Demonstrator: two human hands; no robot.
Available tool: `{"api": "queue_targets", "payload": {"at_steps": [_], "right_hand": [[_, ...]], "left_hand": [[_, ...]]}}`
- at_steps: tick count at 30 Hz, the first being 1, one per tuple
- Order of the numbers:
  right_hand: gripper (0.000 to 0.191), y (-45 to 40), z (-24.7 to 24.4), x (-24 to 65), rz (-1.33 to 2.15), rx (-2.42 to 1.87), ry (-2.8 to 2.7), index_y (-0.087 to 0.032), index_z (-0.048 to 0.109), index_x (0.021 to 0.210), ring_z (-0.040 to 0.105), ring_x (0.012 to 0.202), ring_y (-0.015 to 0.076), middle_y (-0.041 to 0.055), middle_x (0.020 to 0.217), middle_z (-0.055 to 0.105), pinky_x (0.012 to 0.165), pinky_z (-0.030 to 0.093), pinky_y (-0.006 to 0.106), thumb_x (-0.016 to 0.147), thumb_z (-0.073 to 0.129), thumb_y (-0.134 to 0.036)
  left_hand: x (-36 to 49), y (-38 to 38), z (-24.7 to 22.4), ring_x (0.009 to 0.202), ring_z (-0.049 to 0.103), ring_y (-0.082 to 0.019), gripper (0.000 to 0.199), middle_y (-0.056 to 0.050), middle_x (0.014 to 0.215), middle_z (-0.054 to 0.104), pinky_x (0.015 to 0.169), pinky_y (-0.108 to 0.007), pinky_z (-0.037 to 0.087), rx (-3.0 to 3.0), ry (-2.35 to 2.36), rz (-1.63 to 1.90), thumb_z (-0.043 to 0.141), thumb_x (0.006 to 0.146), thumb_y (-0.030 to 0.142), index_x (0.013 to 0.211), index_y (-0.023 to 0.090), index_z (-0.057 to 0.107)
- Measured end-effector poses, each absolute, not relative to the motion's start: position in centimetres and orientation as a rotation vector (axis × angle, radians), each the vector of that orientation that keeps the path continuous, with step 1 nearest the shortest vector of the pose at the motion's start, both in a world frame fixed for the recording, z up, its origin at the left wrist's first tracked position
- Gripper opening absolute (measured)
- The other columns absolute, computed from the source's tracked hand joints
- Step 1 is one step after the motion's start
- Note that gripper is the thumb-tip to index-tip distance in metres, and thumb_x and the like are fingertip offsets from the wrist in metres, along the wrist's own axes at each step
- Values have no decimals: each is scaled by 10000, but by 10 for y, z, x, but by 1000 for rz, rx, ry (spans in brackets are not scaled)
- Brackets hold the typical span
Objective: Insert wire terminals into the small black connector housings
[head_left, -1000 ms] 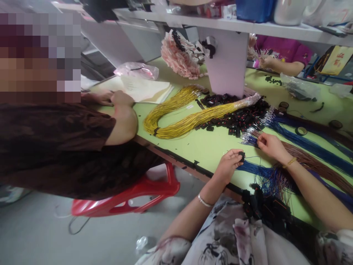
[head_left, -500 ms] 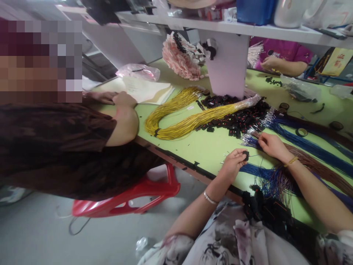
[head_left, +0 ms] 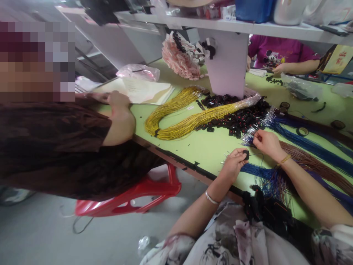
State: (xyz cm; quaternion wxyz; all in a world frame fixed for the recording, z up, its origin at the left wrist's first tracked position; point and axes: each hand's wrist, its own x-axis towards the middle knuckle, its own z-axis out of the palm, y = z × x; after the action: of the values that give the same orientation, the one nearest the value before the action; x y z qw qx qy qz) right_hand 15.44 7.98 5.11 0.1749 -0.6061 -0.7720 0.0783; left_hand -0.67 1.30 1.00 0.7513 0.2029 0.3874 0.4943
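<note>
My left hand (head_left: 234,161) is closed on a small black connector (head_left: 246,154), from which a thin wire runs right. Up and to the right, my right hand (head_left: 266,142) is pinched at the silver-tipped ends of a wire bundle (head_left: 250,135); what lies between its fingertips is too small to make out. Brown wires (head_left: 306,158) and blue wires (head_left: 311,143) stretch away to the right. Below my hands lies a tangle of blue and brown wires (head_left: 275,180). A heap of black connectors (head_left: 237,123) sits beyond my hands, beside a yellow wire bundle (head_left: 179,129).
At the left a person in dark clothes (head_left: 55,151) leans on the table near an open notebook (head_left: 149,91) and a red stool (head_left: 132,198). Another person in a purple shirt (head_left: 286,51) works across the table. A white pillar (head_left: 227,66) supports the shelf (head_left: 215,25).
My right hand has moved slightly left and up, toward the silver wire tips. My left hand stays nearly still with the connector. The person across has lowered their hands with the white wires.
</note>
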Motion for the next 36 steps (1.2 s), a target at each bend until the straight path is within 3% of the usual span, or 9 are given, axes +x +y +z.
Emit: {"api": "queue_targets", "payload": {"at_steps": [6, 10, 36], "right_hand": [[118, 62, 55, 159, 673, -1363, -2080, -177, 569, 675, 467, 550, 108, -14, 618, 572, 537, 333, 217, 764, 520, -239], [87, 47, 50, 160, 784, -1301, -2043, -171, 576, 677, 419, 531, 92, -36, 584, 508, 514, 322, 205, 739, 539, -220], [45, 31, 40, 159, 401, -1212, -2304, -183, 523, 730, 479, 597, 119, 10, 693, 566, 566, 322, 231, 772, 514, -194]], "left_hand": [[-4, 14, 11, 730, 524, -86, 268, -11, 820, 565, 705, -221, 436, 398, 783, 1106, 726, 657, 171, 907, 153, 631], [-2, 16, 9, 750, 528, -97, 238, -23, 852, 570, 716, -232, 432, 382, 748, 1105, 699, 679, 148, 906, 152, 629], [-5, 19, 4, 725, 555, -114, 182, -50, 833, 607, 701, -248, 442, 397, 744, 1055, 669, 716, 154, 895, 130, 649]]}}
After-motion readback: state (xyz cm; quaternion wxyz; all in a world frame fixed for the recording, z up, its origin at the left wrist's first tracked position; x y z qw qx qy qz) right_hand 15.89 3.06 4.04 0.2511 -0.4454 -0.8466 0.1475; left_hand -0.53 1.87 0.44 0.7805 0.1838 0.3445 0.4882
